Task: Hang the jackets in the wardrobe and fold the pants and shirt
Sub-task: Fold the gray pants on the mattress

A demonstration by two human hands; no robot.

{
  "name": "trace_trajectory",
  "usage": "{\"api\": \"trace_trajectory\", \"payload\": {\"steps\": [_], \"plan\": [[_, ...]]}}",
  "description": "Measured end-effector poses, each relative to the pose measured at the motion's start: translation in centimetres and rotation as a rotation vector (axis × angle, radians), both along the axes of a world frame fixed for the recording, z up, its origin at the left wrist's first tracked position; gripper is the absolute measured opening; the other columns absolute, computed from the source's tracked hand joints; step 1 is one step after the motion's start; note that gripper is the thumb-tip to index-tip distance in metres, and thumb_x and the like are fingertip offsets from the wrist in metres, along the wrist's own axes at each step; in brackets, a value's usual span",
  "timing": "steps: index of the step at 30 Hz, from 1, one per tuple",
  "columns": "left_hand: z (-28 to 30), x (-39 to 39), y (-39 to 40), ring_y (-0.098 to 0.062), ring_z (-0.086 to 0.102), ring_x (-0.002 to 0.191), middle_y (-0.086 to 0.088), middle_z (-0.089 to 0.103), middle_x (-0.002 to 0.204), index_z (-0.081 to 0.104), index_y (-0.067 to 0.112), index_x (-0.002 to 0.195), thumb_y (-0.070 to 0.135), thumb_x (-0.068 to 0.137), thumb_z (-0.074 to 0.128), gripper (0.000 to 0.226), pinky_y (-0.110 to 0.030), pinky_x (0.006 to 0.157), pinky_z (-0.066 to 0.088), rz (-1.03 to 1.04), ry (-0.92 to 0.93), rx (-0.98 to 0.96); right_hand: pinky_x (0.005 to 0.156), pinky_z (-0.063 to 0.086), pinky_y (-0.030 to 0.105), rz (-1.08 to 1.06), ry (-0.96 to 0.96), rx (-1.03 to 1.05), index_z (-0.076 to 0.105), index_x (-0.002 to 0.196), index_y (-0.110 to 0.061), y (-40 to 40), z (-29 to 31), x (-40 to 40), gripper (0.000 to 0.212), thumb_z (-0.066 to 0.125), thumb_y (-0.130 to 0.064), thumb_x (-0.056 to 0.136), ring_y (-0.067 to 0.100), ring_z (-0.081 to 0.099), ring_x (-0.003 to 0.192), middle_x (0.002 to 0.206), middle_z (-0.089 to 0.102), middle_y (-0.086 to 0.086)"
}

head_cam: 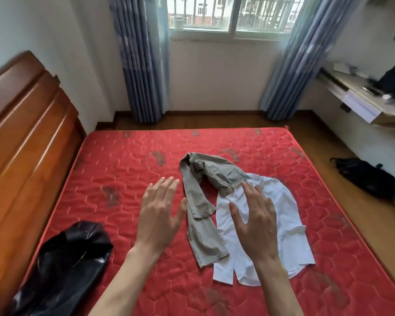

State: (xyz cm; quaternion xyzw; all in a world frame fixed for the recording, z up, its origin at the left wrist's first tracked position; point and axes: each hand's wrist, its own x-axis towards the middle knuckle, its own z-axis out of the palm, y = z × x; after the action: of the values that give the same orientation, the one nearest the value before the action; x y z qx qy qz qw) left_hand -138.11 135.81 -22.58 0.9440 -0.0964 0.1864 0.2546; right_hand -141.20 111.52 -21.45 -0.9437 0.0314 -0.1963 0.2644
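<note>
Left hand (159,215): fingers straight, holding nothing.
Right hand (255,221): fingers spread above white shirt (285,226).
Pants (205,201): crumpled, partly over shirt.

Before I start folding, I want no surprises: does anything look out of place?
Yes: a black garment lies crumpled on the wooden floor right of the red quilted mattress, off the bed.

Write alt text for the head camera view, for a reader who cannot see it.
Two open hands, left hand and right hand, are held out above a red mattress, where khaki pants lie crumpled, partly over a white shirt. A black jacket lies at the mattress's near left edge; another dark garment lies on the floor to the right.
</note>
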Motion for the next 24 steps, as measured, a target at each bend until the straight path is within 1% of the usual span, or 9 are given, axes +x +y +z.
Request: {"api": "trace_trajectory", "payload": {"steps": [4, 7, 9, 14, 18, 20, 23, 24], "plan": [[-1.3, 3.2, -1.9, -0.021, 0.042, 0.15, -0.004, 0.055, 0.153, 0.055, 0.015, 0.148, 0.043, 0.103, 0.053, 0.053, -0.049, 0.126, 0.027, -0.038, 0.023, 0.011, 0.128, 0.022, 0.049, -0.033, 0.008, -0.024, 0.042, 0.158, -0.022, -2.3, -0.6, 2.4, 0.062, 0.061, -0.043, 0.102, 0.017, 0.031, 0.156, 0.162, 0.044, -0.003], [-2.4, 5.6, -4.2, -0.022, 0.043, 0.149, -0.005, 0.057, 0.151, 0.058, 0.013, 0.146, 0.042, 0.102, 0.055, 0.053, -0.051, 0.125, 0.029, -0.07, 0.026, 0.033, 0.129, 0.02, 0.045, -0.072, 0.026, -0.012, 0.042, 0.158, -0.024, -4.6, -1.7, 4.2, 0.063, 0.062, -0.043, 0.101, 0.016, 0.03, 0.156, 0.163, 0.043, -0.003], [-3.2, 7.2, -5.8, -0.024, 0.044, 0.148, -0.006, 0.058, 0.15, 0.058, 0.012, 0.146, 0.044, 0.102, 0.053, 0.055, -0.052, 0.124, 0.031, -0.091, 0.025, 0.056, 0.128, 0.02, 0.044, -0.077, 0.038, -0.008, 0.043, 0.157, -0.023, -6.1, -2.7, 5.6, 0.063, 0.062, -0.044, 0.101, 0.016, 0.03, 0.156, 0.163, 0.044, -0.002], [-5.8, 11.5, -11.0, -0.025, 0.046, 0.146, -0.006, 0.059, 0.148, 0.06, 0.012, 0.144, 0.046, 0.102, 0.049, 0.055, -0.053, 0.122, 0.035, -0.093, 0.054, 0.087, 0.127, 0.025, 0.048, -0.047, 0.121, 0.005, 0.044, 0.157, -0.021, -10.5, -6.2, 9.9, 0.064, 0.062, -0.045, 0.1, 0.019, 0.032, 0.155, 0.161, 0.046, -0.002], [-11.0, 15.5, -15.4, -0.024, 0.046, 0.145, -0.006, 0.06, 0.147, 0.061, 0.011, 0.142, 0.039, 0.099, 0.057, 0.051, -0.051, 0.122, 0.035, -0.102, 0.072, 0.083, 0.125, 0.029, 0.052, -0.005, 0.135, -0.034, 0.047, 0.155, -0.017, -14.5, -11.5, 14.4, 0.064, 0.058, -0.046, 0.099, 0.019, 0.034, 0.155, 0.159, 0.049, 0.0], [-14.6, 17.6, -17.2, -0.023, 0.046, 0.145, -0.006, 0.06, 0.147, 0.061, 0.011, 0.142, 0.039, 0.099, 0.058, 0.051, -0.05, 0.122, 0.034, -0.104, 0.087, 0.07, 0.124, 0.03, 0.053, -0.001, 0.136, -0.056, 0.049, 0.154, -0.015, -16.5, -15.1, 16.9, 0.063, 0.062, -0.041, 0.098, 0.019, 0.034, 0.154, 0.158, 0.05, 0.001], [-20.2, 20.6, -18.9, -0.022, 0.046, 0.145, -0.006, 0.06, 0.147, 0.06, 0.012, 0.142, 0.042, 0.1, 0.054, 0.052, -0.046, 0.124, 0.031, -0.093, 0.098, 0.054, 0.122, 0.032, 0.053, 0.013, 0.126, -0.136, 0.051, 0.152, -0.012, -18.8, -20.9, 20.5, 0.064, 0.073, -0.03, 0.095, 0.023, 0.039, 0.151, 0.155, 0.053, 0.005], [-22.4, 21.6, -19.3, -0.022, 0.046, 0.145, -0.006, 0.06, 0.147, 0.06, 0.012, 0.142, 0.042, 0.1, 0.052, 0.052, -0.045, 0.123, 0.031, -0.091, 0.11, 0.043, 0.121, 0.033, 0.053, 0.018, 0.122, -0.158, 0.051, 0.152, -0.011, -19.5, -23.2, 21.6, 0.063, 0.074, -0.027, 0.096, 0.024, 0.041, 0.15, 0.154, 0.054, 0.006]]}}
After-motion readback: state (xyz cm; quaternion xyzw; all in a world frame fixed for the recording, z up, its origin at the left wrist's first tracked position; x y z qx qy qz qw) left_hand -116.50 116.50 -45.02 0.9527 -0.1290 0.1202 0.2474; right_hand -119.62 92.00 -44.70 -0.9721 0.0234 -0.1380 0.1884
